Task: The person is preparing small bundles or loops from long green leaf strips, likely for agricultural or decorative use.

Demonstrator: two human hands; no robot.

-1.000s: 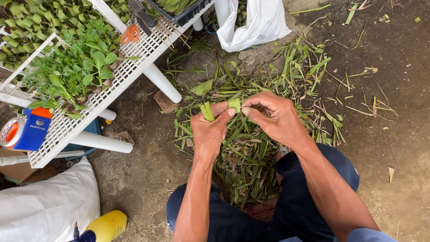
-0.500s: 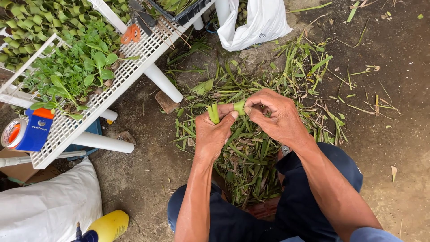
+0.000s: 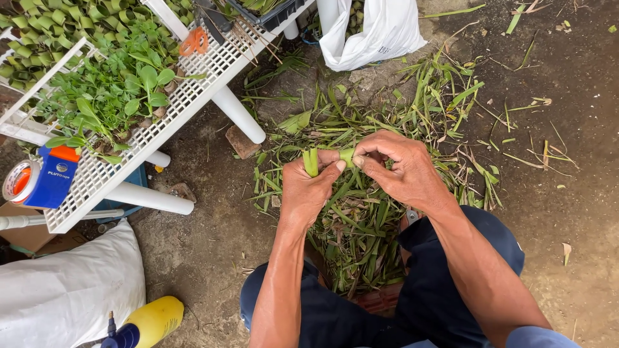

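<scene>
The green leaf strip (image 3: 329,158) sits at the centre of the frame, pinched between both hands above the heap of cut leaves (image 3: 361,219) on the dirt ground (image 3: 567,193). It looks light, thin and pliant, the kind of blade that bends and folds without snapping but may split along its length if pulled hard; it is best held near the fold, where it is already doubled. The left hand (image 3: 308,188) has its fingers closed narrowly on the strip, thumb pressing against the folded end that stands up above the knuckles. The right hand (image 3: 401,169) has its fingers curled tight, thumb and forefinger tips nipping the other end. The two hands nearly touch. At the upper left a white grid rack (image 3: 161,122) carries seedlings (image 3: 109,96); a yellow bottle (image 3: 151,322) lies at the lower left.
</scene>
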